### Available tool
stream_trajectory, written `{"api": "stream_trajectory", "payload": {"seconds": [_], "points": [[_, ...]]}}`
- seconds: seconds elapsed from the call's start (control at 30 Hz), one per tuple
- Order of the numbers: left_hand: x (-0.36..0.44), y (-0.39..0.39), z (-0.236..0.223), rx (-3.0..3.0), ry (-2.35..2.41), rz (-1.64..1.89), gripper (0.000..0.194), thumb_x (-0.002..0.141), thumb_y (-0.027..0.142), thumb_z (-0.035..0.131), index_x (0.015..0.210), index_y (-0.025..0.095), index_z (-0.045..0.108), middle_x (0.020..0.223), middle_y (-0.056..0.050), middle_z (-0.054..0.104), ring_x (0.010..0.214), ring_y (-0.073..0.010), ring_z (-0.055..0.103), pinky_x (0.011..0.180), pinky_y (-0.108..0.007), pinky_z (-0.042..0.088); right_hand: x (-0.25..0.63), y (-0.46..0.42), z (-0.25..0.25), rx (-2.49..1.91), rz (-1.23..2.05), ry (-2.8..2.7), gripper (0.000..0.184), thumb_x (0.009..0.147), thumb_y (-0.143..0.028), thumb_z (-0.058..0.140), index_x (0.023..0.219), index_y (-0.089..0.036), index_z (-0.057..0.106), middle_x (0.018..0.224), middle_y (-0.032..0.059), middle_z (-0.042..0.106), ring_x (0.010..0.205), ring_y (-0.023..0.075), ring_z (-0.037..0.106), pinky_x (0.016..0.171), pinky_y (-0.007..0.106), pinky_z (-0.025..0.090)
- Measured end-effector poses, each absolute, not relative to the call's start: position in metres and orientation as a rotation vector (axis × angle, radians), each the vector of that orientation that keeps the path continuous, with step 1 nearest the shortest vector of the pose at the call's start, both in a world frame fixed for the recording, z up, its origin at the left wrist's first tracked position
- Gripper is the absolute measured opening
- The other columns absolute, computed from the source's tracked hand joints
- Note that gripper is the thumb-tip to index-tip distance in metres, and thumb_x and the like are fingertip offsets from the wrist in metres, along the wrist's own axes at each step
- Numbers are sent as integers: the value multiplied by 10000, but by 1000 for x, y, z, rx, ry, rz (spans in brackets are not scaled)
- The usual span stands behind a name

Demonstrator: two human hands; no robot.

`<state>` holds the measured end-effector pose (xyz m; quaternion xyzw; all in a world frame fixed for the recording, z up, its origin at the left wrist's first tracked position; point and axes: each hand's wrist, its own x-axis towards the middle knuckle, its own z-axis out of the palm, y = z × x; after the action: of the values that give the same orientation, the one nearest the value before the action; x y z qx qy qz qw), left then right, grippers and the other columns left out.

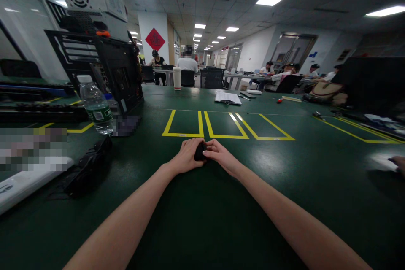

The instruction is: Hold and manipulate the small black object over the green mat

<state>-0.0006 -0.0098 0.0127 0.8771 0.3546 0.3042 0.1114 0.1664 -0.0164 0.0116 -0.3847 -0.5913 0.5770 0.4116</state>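
A small black rounded object (200,152), whose kind I cannot make out, is at the middle of the green table (205,219). My left hand (187,156) is wrapped round it from the left, fingers over its top and thumb along its near side. From the right, the closed fingertips of my right hand (221,156) press on its side. Much of the object is hidden by my fingers. Just beyond my hands, yellow tape (226,136) marks out three frames on the table.
On the left stand a water bottle (96,107), an open black computer case (118,67) and a black cable bundle (87,166). Farther back are a clipboard (228,97) and a white cup (177,79). Another person's hand (399,164) shows at the right edge.
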Motion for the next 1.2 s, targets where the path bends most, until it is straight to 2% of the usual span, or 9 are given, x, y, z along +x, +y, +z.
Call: {"api": "stream_trajectory", "payload": {"seconds": [0.23,0.4,0.6,0.83,1.1,1.2], "points": [[-1,-10,13,2572,1031,896,572,645,262,627,1130,223,327,1071,-57,476,1008,-231,447,896,-407,295,165,-17,9,-995,1429,-1484,280,704,-382,571,914,-217,491,881,16,582,868,174,540,783,354,410],[-2,-11,13,2570,1022,896,563,654,257,620,1133,217,328,1078,-59,471,1015,-227,444,907,-404,289,165,-16,11,-1012,1445,-1479,306,692,-345,592,941,-189,507,972,46,555,933,185,518,831,369,389],[-1,-12,14,2563,1026,900,545,649,260,622,1115,220,342,1061,-56,477,998,-232,454,897,-412,296,169,-21,19,-982,1483,-1514,338,634,-274,659,927,-210,502,951,30,568,921,191,528,805,375,406],[-1,-11,13,2569,1025,905,565,646,253,620,1129,224,329,1080,-55,474,1013,-229,446,898,-402,292,167,-16,8,-985,1451,-1472,263,710,-374,567,908,-215,500,888,21,575,884,176,534,805,365,399],[0,-9,12,2572,1037,914,572,632,258,630,1120,222,334,1068,-55,482,1007,-236,452,896,-409,291,165,-13,10,-992,1470,-1451,240,693,-332,584,881,-193,532,923,32,561,895,177,524,799,350,399],[-1,-10,12,2569,1039,910,567,631,257,631,1116,221,340,1064,-56,484,1004,-238,455,893,-412,294,167,-17,15,-970,1480,-1477,295,646,-267,637,908,-212,512,910,15,570,900,176,527,803,350,400]]}}
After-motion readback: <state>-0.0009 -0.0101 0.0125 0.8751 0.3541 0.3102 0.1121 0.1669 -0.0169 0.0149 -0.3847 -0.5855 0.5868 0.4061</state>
